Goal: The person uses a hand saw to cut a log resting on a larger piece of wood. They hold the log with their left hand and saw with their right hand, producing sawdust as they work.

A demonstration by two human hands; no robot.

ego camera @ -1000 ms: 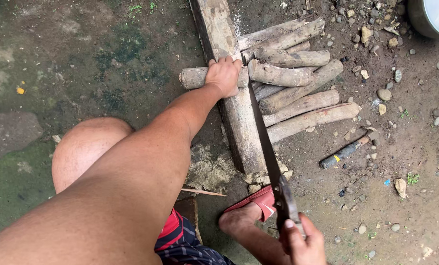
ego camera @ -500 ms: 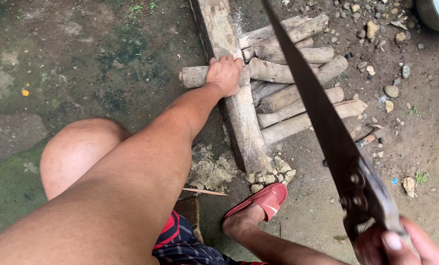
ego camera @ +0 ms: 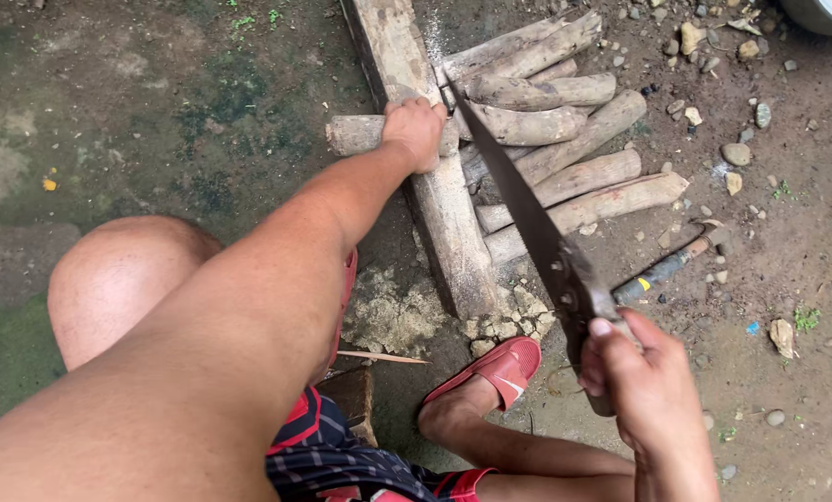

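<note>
At the bottom right of the frame my right hand (ego camera: 653,390) is wrapped tight around the handle of a long machete (ego camera: 527,218), its blade angled up toward the centre top with the tip just beside my other hand. Low in the frame, one red sandal (ego camera: 495,372) shows plainly on my foot, and a second shows only as a red edge behind my forearm. In the upper middle, my left hand (ego camera: 416,130) is clamped down over a short log (ego camera: 365,135) that lies crosswise on a long wooden plank (ego camera: 425,158) serving as a chopping block. I judge the work to be midway: the held log shows no cut that I can see, while pale chips and sawdust lie at the near end of the plank. To the right of the plank, in the upper right, a pile of logs (ego camera: 565,153) leans against it; I count about eight, though some overlap. One dark-handled tool (ego camera: 672,265) lies on the dirt to the right, among scattered stones.
</note>
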